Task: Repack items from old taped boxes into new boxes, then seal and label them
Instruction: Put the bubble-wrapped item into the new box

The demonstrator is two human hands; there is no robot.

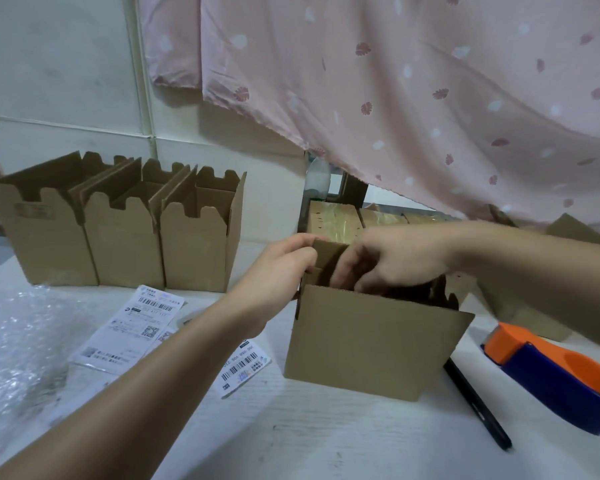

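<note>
While our left hand pinches a flap of the open box toward the desk's right edge and our right hand reaches inside, its grip hidden, we judge packing under way, with flap-folding and the tape dispenser next.

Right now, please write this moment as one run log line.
open box: upright | left hand: holds its left flap | right hand: fingers inside, hold unclear | tape dispenser: untouched
</note>
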